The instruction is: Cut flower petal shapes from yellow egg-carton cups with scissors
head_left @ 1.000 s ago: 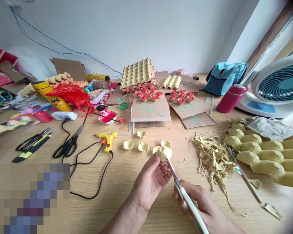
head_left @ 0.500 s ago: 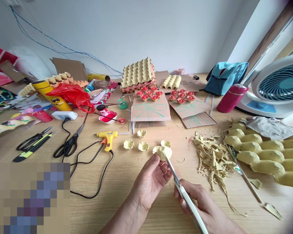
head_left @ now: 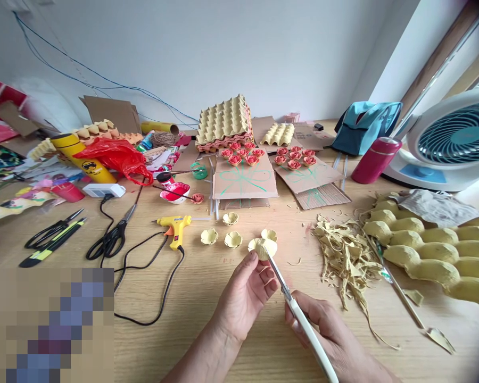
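Between the thumb and fingers of my left hand [head_left: 247, 298] is a pale yellow egg-carton cup [head_left: 262, 248], its rounded bottom turned toward me. My right hand [head_left: 323, 324] grips white-handled scissors [head_left: 303, 319], whose blades reach up to the right side of the cup. Just behind the held piece sits a cut cup flower [head_left: 269, 235], partly hidden by it. More pale flower cups [head_left: 233, 240] lie to the left on the wooden table. A heap of cut scraps [head_left: 343, 255] lies right of my hands.
A yellow glue gun [head_left: 174, 229] with its black cord lies left, near black scissors [head_left: 112, 239] and a cutter [head_left: 54, 243]. Red paper flowers [head_left: 243, 153] stand on cardboard [head_left: 245, 181] behind. An egg tray [head_left: 435, 244], a pink bottle [head_left: 376, 160] and a fan [head_left: 443, 143] are at right.
The held cup has tilted slightly, and the scissor blades stay at its right edge. The whole view has shifted a little; both hands keep their hold.
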Motion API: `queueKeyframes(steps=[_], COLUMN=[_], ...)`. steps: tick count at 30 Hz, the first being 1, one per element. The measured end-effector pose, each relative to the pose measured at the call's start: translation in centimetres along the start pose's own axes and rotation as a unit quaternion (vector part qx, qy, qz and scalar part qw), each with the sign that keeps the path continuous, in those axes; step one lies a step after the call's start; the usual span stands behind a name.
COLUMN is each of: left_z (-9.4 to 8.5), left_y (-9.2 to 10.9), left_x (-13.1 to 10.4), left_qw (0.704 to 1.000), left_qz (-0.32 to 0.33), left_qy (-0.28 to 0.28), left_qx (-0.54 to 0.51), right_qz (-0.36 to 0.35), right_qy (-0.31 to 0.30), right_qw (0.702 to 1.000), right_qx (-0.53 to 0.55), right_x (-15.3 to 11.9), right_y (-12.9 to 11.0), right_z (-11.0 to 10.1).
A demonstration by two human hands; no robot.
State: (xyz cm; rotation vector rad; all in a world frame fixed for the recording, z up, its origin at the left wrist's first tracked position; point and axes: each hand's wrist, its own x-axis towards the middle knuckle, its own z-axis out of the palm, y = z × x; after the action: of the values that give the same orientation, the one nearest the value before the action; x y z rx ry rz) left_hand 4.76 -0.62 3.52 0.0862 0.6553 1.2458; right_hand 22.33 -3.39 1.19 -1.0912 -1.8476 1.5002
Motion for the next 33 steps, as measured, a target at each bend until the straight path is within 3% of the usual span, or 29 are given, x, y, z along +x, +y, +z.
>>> queueKeyframes(steps=[9, 16, 33], left_z=[0.8, 1.2, 1.5], left_y=[-0.7, -1.3, -1.4], left_x=[-1.1, -1.2, -1.7], left_qw=[0.971, 0.968, 0.957], left_qz=[0.107, 0.122, 0.149], left_qy=[-0.031, 0.012, 0.048], left_qx=[0.211, 0.22, 0.243], right_qz=[0.021, 0.025, 0.01], right_qy=[-0.001, -0.008, -0.02], right_qw=[0.999, 0.999, 0.999], right_qx=[-0.027, -0.028, -0.042], right_x=[0.0, -0.1, -0.4], right_y=[-0.1, 0.0, -0.2], right_z=[0.3, 0.5, 0.6])
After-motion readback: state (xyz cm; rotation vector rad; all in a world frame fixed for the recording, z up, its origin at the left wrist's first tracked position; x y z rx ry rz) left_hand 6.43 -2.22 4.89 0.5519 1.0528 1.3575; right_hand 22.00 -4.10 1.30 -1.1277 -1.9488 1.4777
